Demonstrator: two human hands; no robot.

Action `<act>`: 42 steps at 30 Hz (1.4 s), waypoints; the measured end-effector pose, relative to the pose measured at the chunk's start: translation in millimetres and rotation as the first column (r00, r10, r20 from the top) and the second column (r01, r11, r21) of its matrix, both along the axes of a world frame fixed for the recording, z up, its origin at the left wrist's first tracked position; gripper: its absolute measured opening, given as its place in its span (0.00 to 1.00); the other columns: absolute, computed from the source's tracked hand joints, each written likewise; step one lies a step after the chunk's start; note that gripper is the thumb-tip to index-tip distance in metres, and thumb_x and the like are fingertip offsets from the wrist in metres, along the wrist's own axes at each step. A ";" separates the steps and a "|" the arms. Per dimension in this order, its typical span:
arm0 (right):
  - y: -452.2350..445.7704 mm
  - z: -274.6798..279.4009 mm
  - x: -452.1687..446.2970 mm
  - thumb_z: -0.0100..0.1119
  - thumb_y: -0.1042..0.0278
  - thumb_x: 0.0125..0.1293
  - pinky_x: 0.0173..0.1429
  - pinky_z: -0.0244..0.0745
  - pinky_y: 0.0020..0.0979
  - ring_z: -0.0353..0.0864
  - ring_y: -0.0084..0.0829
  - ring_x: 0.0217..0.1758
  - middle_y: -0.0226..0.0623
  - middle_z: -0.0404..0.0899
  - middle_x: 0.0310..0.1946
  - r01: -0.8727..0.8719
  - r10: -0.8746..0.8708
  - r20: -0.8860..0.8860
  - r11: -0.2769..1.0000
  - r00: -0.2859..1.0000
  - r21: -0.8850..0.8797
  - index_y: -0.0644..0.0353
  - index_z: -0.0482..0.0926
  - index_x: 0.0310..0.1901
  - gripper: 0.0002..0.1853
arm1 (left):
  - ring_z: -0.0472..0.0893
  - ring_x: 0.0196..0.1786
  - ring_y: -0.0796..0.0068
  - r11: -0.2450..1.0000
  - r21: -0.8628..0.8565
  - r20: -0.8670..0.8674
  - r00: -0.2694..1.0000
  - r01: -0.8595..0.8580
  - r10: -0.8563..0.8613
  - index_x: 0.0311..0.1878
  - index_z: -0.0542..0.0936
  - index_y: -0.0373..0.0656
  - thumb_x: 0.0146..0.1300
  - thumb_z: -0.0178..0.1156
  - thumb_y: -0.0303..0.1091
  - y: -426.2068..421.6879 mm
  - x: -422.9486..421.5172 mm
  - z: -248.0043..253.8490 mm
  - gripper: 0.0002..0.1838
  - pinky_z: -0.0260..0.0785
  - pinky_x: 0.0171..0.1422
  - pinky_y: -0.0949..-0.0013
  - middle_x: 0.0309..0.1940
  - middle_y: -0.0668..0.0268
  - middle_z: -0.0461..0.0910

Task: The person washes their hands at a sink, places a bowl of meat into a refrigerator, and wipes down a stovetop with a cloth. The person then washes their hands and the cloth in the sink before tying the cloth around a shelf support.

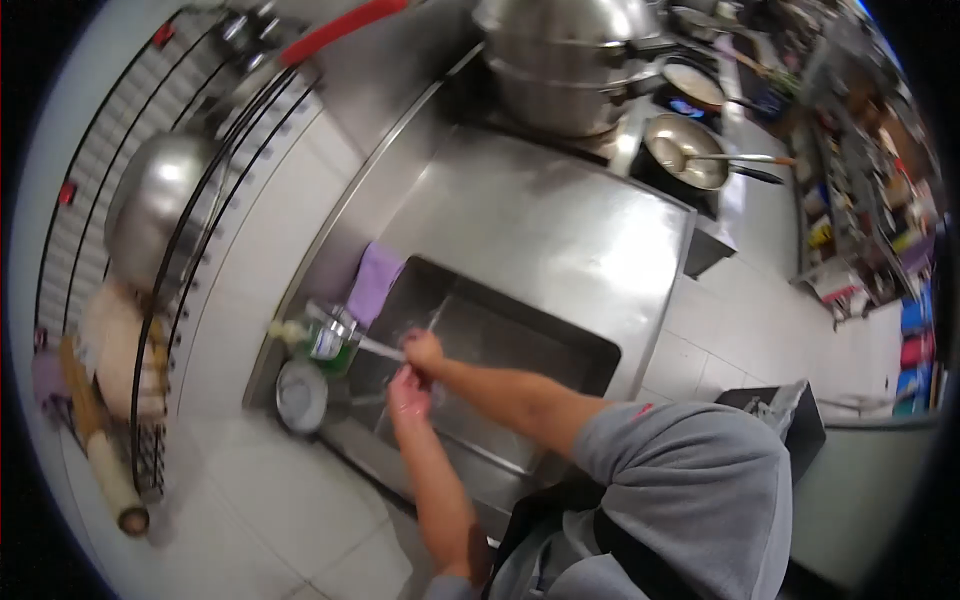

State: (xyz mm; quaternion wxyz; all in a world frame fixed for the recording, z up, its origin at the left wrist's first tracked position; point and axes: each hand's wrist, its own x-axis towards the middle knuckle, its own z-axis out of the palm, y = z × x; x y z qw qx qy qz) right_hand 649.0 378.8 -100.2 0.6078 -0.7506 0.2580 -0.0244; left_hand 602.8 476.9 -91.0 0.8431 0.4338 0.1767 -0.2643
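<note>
My left hand (408,396) and my right hand (423,352) meet over the sink basin (560,335), close together and touching. Both are right at the end of the metal faucet (372,345), and pale streaks that look like water show around them. The fingers are small and blurred, so their pose is unclear, and no object shows in either hand. Beside the faucet stands a bottle with green liquid (328,345). A light purple cloth (375,283) hangs over the sink's edge. Near the bottle sits a small round bowl (302,397).
A steel counter (540,220) adjoins the basin, with a large steamer pot (560,75) beyond. A pan with a ladle (690,150) sits on the stove side. Along the wall, a wire rack (150,370) holds a metal bowl (165,215) and a rolling pin (110,480).
</note>
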 end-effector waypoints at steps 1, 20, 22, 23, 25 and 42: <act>-0.7 -5.0 0.9 0.59 0.66 0.46 0.51 0.74 0.39 0.80 0.47 0.44 0.49 0.80 0.36 -0.196 0.196 0.129 0.980 0.972 -0.016 0.59 0.80 0.37 0.14 | 0.67 0.59 0.62 0.994 0.103 -0.044 0.998 -0.046 0.050 0.59 0.69 0.47 0.62 0.54 0.48 -7.1 -21.6 29.9 0.25 0.64 0.56 0.51 0.60 0.61 0.65; -18.9 43.0 -1.5 0.34 0.42 0.69 0.50 0.68 0.47 0.74 0.43 0.42 0.41 0.76 0.37 0.100 0.031 -0.096 -0.122 0.995 0.987 0.59 0.73 0.40 0.26 | 0.76 0.44 0.44 0.110 0.919 0.363 0.702 -0.379 -0.613 0.40 0.80 0.40 0.54 0.55 0.51 -42.3 74.6 24.1 0.22 0.64 0.58 0.54 0.37 0.45 0.78; -7.4 -8.9 14.2 0.36 0.40 0.68 0.45 0.69 0.45 0.74 0.41 0.37 0.39 0.76 0.31 -0.066 0.044 0.068 -0.049 0.997 0.997 0.59 0.72 0.35 0.27 | 0.76 0.47 0.43 0.121 0.984 0.176 0.860 -0.134 -0.478 0.40 0.81 0.39 0.56 0.52 0.58 -59.3 41.9 80.9 0.28 0.64 0.58 0.54 0.39 0.44 0.78; 13.2 -85.2 34.7 0.39 0.37 0.66 0.36 0.69 0.40 0.72 0.36 0.31 0.35 0.74 0.26 -0.318 -0.026 0.334 -0.378 0.942 0.870 0.57 0.72 0.31 0.27 | 0.76 0.48 0.44 0.030 0.977 0.197 0.845 -0.210 -0.497 0.39 0.81 0.37 0.58 0.47 0.63 -72.6 22.4 108.7 0.33 0.65 0.55 0.53 0.41 0.43 0.78; -1.7 -24.3 3.7 0.38 0.39 0.67 0.36 0.69 0.39 0.73 0.35 0.31 0.34 0.75 0.27 -0.316 0.070 0.356 -0.324 0.932 0.892 0.55 0.73 0.33 0.26 | 0.78 0.42 0.43 -0.001 0.940 0.309 0.851 -0.342 -0.424 0.33 0.81 0.35 0.57 0.49 0.62 -77.3 21.5 101.3 0.33 0.68 0.49 0.52 0.34 0.44 0.79; -69.1 57.8 -50.7 0.47 0.55 0.58 0.47 0.71 0.45 0.78 0.51 0.41 0.52 0.78 0.41 -0.341 0.385 0.041 0.858 0.922 -0.383 0.62 0.77 0.42 0.20 | 0.77 0.45 0.69 0.861 0.456 0.358 0.840 0.224 -0.408 0.46 0.78 0.41 0.63 0.51 0.38 -52.0 53.4 30.6 0.14 0.70 0.48 0.64 0.43 0.63 0.79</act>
